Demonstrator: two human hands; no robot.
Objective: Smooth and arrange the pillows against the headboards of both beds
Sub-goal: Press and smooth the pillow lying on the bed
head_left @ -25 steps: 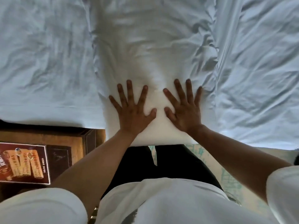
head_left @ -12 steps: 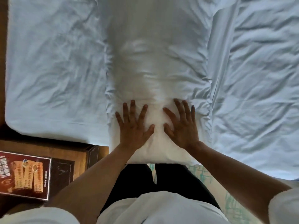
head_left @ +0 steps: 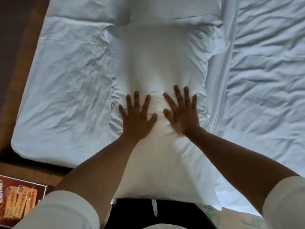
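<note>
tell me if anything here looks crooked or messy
Yes. The pillow under both flat hands, left hand and right hand, lies lengthwise down the bed, its near end overhanging the mattress edge. The sheet on either side is heavily creased. Nothing looks spilled or torn.

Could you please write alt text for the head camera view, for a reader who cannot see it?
Two bare hands, left hand and right hand, press flat with fingers spread on a white pillow lying on a wrinkled white bed sheet. A red printed box sits at lower left.
</note>
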